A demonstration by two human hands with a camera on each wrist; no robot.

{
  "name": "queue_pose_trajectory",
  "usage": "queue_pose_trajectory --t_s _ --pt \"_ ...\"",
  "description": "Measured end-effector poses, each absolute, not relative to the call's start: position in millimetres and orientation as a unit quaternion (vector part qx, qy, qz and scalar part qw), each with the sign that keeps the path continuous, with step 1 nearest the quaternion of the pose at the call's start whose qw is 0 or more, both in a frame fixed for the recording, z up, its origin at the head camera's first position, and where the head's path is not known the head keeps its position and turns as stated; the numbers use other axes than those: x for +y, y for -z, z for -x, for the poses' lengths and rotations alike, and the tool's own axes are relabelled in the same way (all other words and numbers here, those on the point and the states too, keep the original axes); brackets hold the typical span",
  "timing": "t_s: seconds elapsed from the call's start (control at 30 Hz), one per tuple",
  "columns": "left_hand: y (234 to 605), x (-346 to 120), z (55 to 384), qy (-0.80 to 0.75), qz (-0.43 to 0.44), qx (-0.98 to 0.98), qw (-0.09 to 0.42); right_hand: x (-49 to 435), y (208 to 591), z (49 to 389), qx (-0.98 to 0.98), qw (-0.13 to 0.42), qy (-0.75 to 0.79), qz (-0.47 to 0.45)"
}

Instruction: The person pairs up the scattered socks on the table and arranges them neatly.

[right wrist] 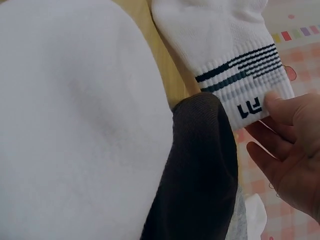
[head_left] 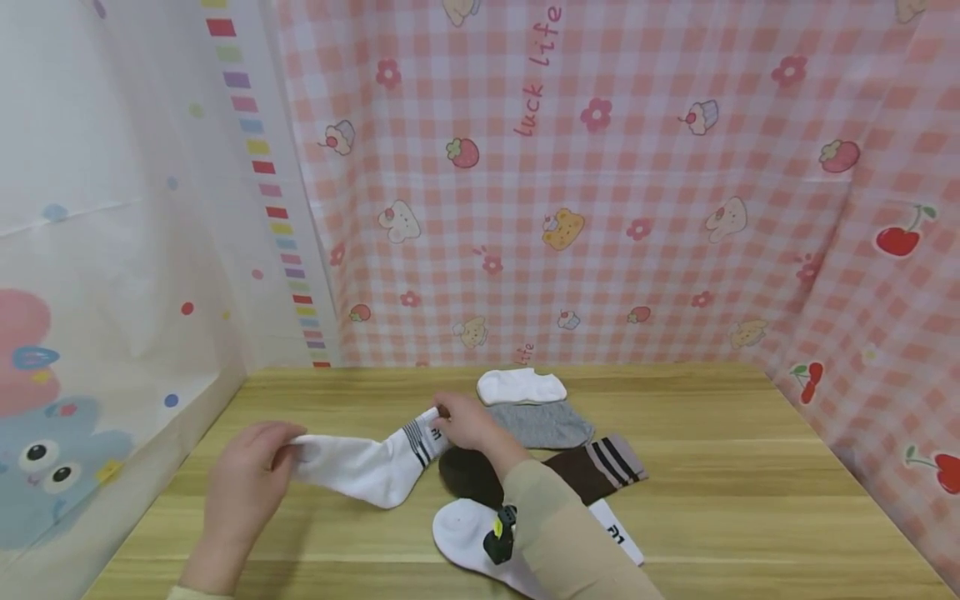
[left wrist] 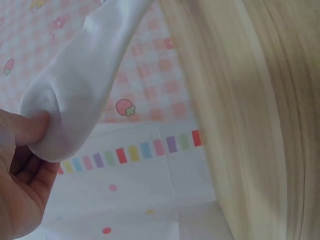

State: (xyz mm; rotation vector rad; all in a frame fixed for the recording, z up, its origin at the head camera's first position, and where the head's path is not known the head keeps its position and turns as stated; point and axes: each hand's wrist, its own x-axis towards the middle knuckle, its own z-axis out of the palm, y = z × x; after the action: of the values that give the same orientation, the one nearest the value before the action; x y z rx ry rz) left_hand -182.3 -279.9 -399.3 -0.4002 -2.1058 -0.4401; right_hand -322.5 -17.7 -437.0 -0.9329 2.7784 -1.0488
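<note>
A white crew sock [head_left: 360, 468] with black stripes and a small logo at its cuff is stretched between both hands over the left of the table. My left hand [head_left: 251, 479] pinches the toe end, the thumb pressed into the fabric in the left wrist view. At the cuff, my right hand [head_left: 468, 425] pinches the edge beside the logo, thumb on top, as the right wrist view shows. Under the right forearm lies a dark brown sock [head_left: 577, 475] with a striped cuff, partly hidden. Nearer me is another white sock [head_left: 459, 529], its middle covered by the sleeve.
Farther back on the wooden table [head_left: 712, 433] lie a grey sock [head_left: 543, 423] and a white low-cut sock [head_left: 521, 387]. A pink checked cloth [head_left: 600, 275] hangs behind the table. White patterned cloth [head_left: 135, 250] hangs on the left.
</note>
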Motion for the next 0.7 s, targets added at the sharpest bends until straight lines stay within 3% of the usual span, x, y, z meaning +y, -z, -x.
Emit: queue_pose_trajectory --t_s 0.37,0.7 --pt "399 -276 181 0.239 0.071 -0.856 0.454 -18 429 315 0.869 -0.052 0.423 0.251" --pt "397 -264 181 0.308 -0.009 -0.855 0.417 -17 422 312 0.845 -0.121 0.472 0.221"
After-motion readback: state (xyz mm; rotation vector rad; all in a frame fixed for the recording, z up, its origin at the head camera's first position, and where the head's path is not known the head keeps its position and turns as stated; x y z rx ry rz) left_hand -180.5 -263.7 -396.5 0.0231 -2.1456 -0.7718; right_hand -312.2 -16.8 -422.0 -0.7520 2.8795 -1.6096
